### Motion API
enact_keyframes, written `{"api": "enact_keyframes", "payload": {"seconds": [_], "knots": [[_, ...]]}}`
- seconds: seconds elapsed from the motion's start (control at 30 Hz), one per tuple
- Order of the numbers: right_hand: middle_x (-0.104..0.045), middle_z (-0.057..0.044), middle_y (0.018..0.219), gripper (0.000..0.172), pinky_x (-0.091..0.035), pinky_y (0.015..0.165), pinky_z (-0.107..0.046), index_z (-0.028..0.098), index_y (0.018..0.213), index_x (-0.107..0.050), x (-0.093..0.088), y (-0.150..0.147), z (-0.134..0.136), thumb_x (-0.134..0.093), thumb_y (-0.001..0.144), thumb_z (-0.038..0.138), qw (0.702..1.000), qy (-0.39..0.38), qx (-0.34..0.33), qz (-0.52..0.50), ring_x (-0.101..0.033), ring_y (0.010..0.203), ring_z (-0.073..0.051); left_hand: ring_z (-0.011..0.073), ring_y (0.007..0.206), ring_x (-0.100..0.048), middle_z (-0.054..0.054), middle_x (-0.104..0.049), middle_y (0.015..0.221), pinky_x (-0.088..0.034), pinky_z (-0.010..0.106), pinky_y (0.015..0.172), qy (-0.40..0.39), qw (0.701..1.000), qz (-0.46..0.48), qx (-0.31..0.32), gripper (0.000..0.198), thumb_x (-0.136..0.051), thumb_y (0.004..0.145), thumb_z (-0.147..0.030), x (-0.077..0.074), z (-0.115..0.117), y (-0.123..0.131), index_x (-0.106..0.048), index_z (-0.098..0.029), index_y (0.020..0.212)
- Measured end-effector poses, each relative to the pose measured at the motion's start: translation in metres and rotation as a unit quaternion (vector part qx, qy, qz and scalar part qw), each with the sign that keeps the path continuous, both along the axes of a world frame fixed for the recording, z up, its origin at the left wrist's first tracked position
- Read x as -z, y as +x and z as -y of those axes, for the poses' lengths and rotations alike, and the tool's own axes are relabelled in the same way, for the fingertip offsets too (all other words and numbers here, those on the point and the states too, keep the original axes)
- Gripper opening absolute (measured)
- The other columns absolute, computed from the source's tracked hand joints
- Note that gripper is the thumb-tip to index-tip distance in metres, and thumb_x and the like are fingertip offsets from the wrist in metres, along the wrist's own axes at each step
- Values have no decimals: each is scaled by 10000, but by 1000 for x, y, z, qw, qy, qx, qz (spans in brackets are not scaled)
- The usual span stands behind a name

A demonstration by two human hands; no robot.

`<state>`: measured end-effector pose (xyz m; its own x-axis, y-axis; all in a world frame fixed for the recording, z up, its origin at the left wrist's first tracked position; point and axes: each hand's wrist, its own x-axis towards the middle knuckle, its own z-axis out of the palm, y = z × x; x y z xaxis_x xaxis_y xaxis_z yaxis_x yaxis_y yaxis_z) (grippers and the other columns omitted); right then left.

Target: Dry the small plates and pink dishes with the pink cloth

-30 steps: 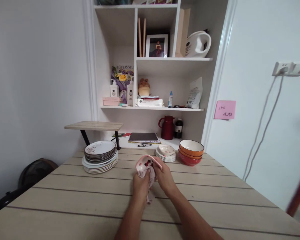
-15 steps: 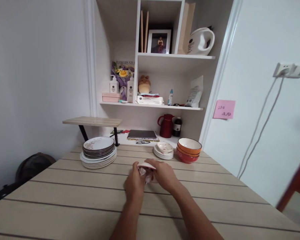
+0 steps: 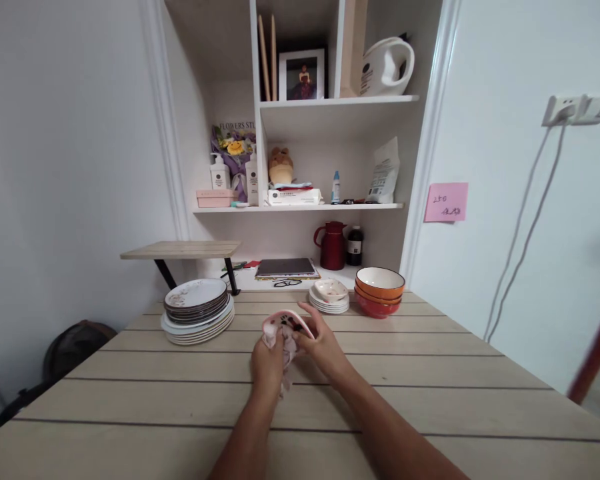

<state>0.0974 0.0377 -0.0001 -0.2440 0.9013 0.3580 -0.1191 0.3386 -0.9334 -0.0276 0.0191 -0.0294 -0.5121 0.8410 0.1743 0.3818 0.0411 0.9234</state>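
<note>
A small pink-rimmed bowl [image 3: 281,316] with dark marks inside is held above the table in front of me, tilted so that its inside faces me. My left hand [image 3: 269,363] is closed around a crumpled pale pink cloth [image 3: 289,350] at the bowl's left side, pressing it to the inner surface. The cloth's loose end hangs below. My right hand [image 3: 325,343] grips the bowl's right edge, its thumb inside near the cloth and a finger over the rim. Fingers behind the bowl are hidden.
Stacked plates [image 3: 197,313] stand at the left by a small raised shelf [image 3: 180,250]. Beyond my hands are small white dishes [image 3: 329,297] and stacked orange and red bowls [image 3: 379,293]. A laptop [image 3: 285,267], glasses [image 3: 287,283] and a red jug [image 3: 333,245] lie behind.
The bowl has tipped so its inside now faces me. My right hand has shifted along its right edge, and more cloth hangs down. The camera view has moved slightly.
</note>
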Motion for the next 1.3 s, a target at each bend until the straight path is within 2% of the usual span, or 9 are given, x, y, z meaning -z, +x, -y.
{"api": "enact_keyframes", "payload": {"seconds": [0.2, 0.33, 0.5, 0.6, 0.83, 0.9, 0.97, 1.1, 1.3], "knots": [[-668, -50, 1042, 521, -498, 691, -290, 229, 1267, -534, 23, -33, -5, -602, 807, 463, 992, -21, -25, -124, -608, 800, -184, 151, 388, -531, 18, -575, 483, -377, 229, 365, -18, 998, 68, -2, 511, -510, 798, -635, -1, 2, -3, -665, -150, 753], [-672, -58, 1015, 447, -491, 736, -304, 207, 1185, -592, 20, -26, -9, -514, 866, 510, 993, 19, -1, -120, -606, 860, -206, 153, 369, -521, 21, -578, 485, -357, 234, 355, -42, 997, 57, 21, 466, -526, 810, -586, -5, 3, 5, -665, -144, 763], [-693, -55, 941, 292, -450, 757, -285, 203, 1011, -650, -6, 5, -1, -440, 902, 375, 984, 142, 45, 96, -605, 840, -200, 198, 572, -643, 68, -699, 712, -417, 255, 492, -51, 998, -14, 16, 339, -561, 825, -486, -9, 1, 8, -658, -169, 897], [-716, -40, 920, 270, -410, 740, -270, 240, 1044, -650, -23, 19, 9, -440, 874, 251, 940, 158, 97, 286, -627, 845, -200, 225, 830, -677, 93, -726, 926, -430, 260, 639, -48, 997, -67, -12, 304, -629, 798, -382, -13, 4, 7, -602, -209, 1047], [-734, -66, 956, 331, -378, 679, -306, 302, 1145, -627, -43, 27, 24, -478, 855, 245, 821, 160, 147, 529, -662, 849, -256, 244, 845, -675, 88, -728, 895, -404, 289, 679, -98, 974, -203, -32, 320, -557, 853, -344, -17, 16, 13, -569, -247, 1157], [-729, -55, 992, 401, -401, 711, -324, 330, 1198, -606, -38, 26, 22, -526, 819, 229, 831, 166, 135, 513, -663, 875, -260, 247, 849, -667, 94, -724, 862, -413, 290, 691, -57, 989, -130, -28, 194, -580, 820, -300, -14, 14, 9, -645, -225, 988], [-723, -44, 999, 498, -432, 749, -337, 343, 1285, -549, -30, 24, 17, -556, 801, 230, 882, 158, 112, 431, -661, 885, -246, 237, 824, -662, 90, -719, 827, -429, 285, 680, -19, 998, -59, -25, 137, -578, 806, -301, -10, 8, 3, -665, -209, 860], [-671, -76, 1120, 649, -499, 788, -349, 280, 1404, -386, -10, 12, 3, -582, 786, 263, 992, 61, 35, 100, -660, 890, -204, 201, 572, -610, 55, -624, 581, -425, 270, 509, -4, 998, 43, -38, 372, -470, 843, -500, -4, 0, -8, -632, -183, 737], [-622, -100, 1205, 596, -523, 838, -391, 253, 1269, -493, 2, -10, 3, -716, 724, 342, 991, -13, -101, -85, -636, 1013, -237, 117, 339, -407, -32, -429, 403, -327, 230, 360, -1, 987, 157, -42, 485, -423, 795, -626, -4, 1, -13, -546, -187, 628]]}}
